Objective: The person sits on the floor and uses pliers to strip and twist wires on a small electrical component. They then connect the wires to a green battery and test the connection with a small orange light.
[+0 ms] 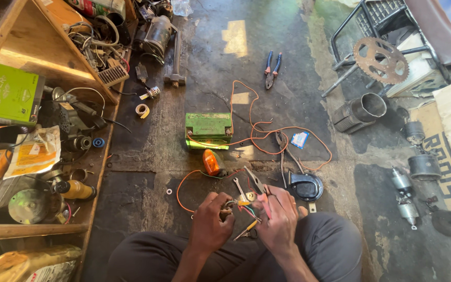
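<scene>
coloured wires (247, 210) and pliers (259, 189) held above the lap

the thin red, green and yellow strands bunch between both hands; the red-handled pliers point up-left.

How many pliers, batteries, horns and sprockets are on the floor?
Pliers: 2
Battery: 1
Horn: 1
Sprocket: 1
Total: 5
</scene>
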